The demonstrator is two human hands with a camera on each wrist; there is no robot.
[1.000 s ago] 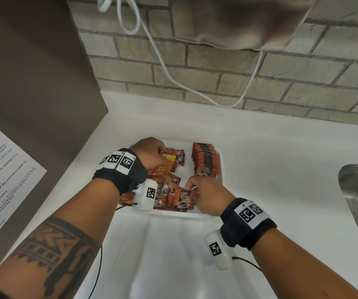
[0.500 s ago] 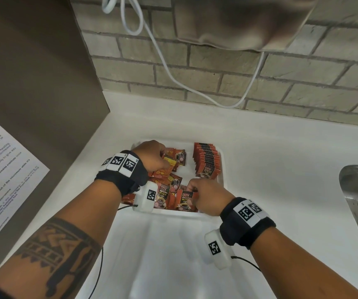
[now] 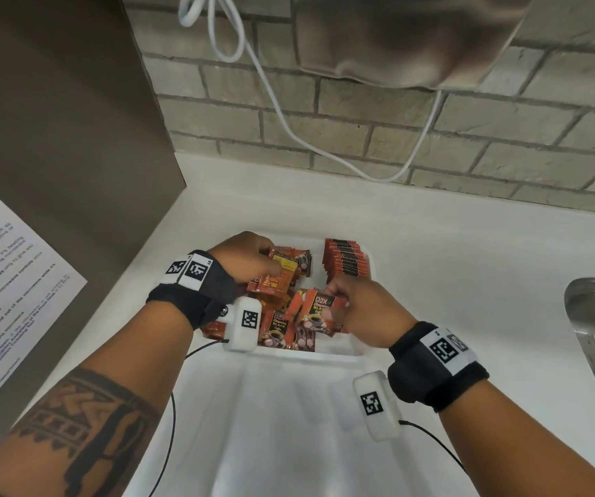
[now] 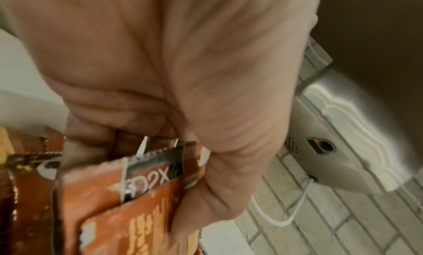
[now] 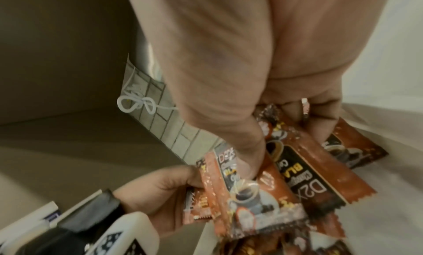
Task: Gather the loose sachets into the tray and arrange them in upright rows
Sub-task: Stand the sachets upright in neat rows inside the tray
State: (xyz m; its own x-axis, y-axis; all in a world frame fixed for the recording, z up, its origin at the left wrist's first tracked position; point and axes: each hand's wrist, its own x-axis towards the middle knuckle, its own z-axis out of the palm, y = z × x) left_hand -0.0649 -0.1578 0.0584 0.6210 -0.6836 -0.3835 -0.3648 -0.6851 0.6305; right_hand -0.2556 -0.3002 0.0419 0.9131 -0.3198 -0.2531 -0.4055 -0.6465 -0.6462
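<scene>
A white tray (image 3: 367, 355) sits on the white counter (image 3: 468, 281) by the brick wall. Along its right side a row of orange sachets (image 3: 344, 259) stands upright, packed together; the rest holds a loose heap of sachets (image 3: 281, 328) lying at all angles. The left hand (image 3: 244, 258) grips a few sachets from the heap, and the right hand (image 3: 367, 310) pinches a D2X sachet (image 3: 319, 312) above it.
</scene>
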